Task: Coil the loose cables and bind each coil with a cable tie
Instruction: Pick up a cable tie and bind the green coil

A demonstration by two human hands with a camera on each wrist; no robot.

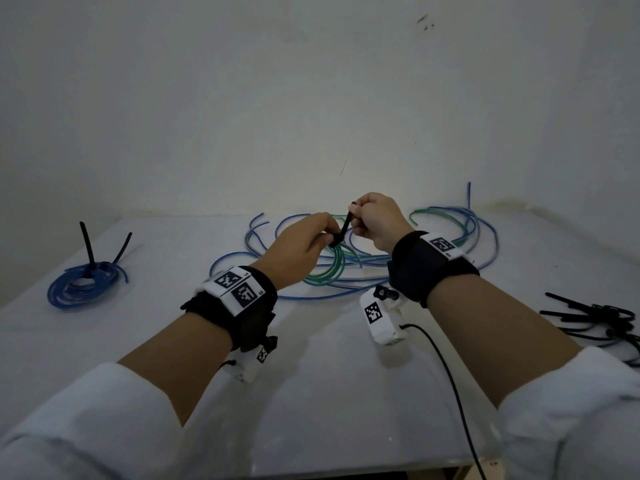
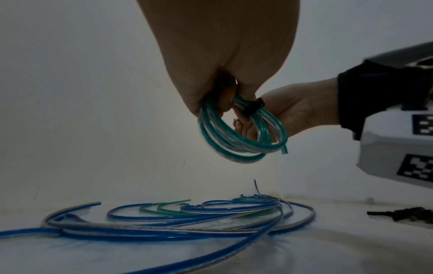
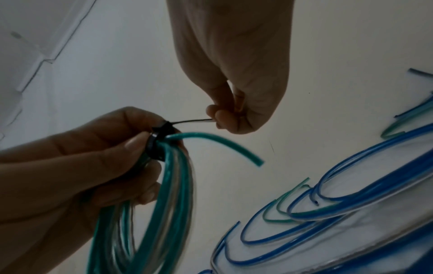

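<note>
White table (image 1: 311, 375), frame centre: my left hand (image 1: 298, 244) grips the green coil (image 1: 329, 271); right hand (image 1: 375, 216), just right, pinches its black cable tie (image 1: 343, 230).

You hold a teal-green coil (image 2: 236, 140) bound by a black cable tie (image 3: 159, 142); loose cables (image 1: 381, 261) are blue and green, spare ties (image 1: 602, 320) black, your sleeves (image 1: 86, 420) white.

White tabletop (image 1: 322, 403), glossy, faint reflections near front edge. Pale wall (image 1: 242, 98) behind, meeting the tabletop along a far seam; small dark scuff marks (image 1: 424, 22) high on it, one thin hairline scratch (image 1: 343, 167) lower down. Light dim, bluish.
</note>
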